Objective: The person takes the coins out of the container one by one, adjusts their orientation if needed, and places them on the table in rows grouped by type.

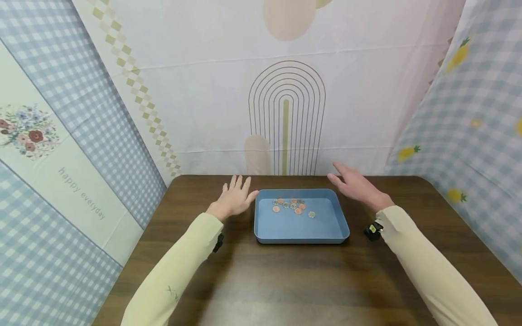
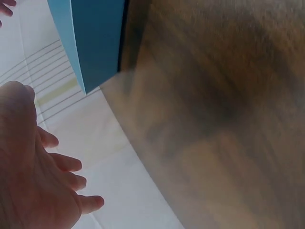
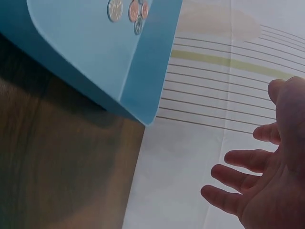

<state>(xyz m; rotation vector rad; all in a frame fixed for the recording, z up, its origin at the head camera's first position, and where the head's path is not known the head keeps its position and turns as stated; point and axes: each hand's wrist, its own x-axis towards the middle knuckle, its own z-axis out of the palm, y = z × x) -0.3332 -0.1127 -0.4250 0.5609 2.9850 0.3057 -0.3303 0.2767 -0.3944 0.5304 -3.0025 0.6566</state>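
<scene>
Bench [image 1: 285, 280]: a dark wood top is lying bare nearest the viewer, with two pale yellow sleeves reaching across it from the near edge.
Tray [image 1: 302, 226]: a shallow blue tray is sitting at the middle of the bench, between the two hands, its long side running left to right.
Coins [image 1: 292, 206]: a small scatter of copper and silver coins is lying in the far half of the tray, loosely grouped; the near half of the tray floor is showing plain blue.
Left hand [image 1: 234, 199]: it is hovering just left of the tray's far left corner, palm down, fingers straight and spread; its grip is fully open and is holding nothing.
Right hand [image 1: 356, 186]: it is hovering just right of the tray's far right corner, fingers stretched out; its grip is wide open too, with nothing in it.
Backdrop [image 1: 285, 113]: a pale cloth printed with an arch of thin lines is hanging behind the far edge of the bench.
Head view: it is showing both hands, the whole tray and all the coins together.
Left wrist view: it is showing only the tray's outer wall [image 2: 95, 43], the open palm [image 2: 33, 181] and blurred wood, with no coins in sight.
Right wrist view: it is showing a tray corner [image 3: 143, 90], a few coins [image 3: 128, 12] inside and the spread fingers [image 3: 238, 164] well apart from the tray.
</scene>
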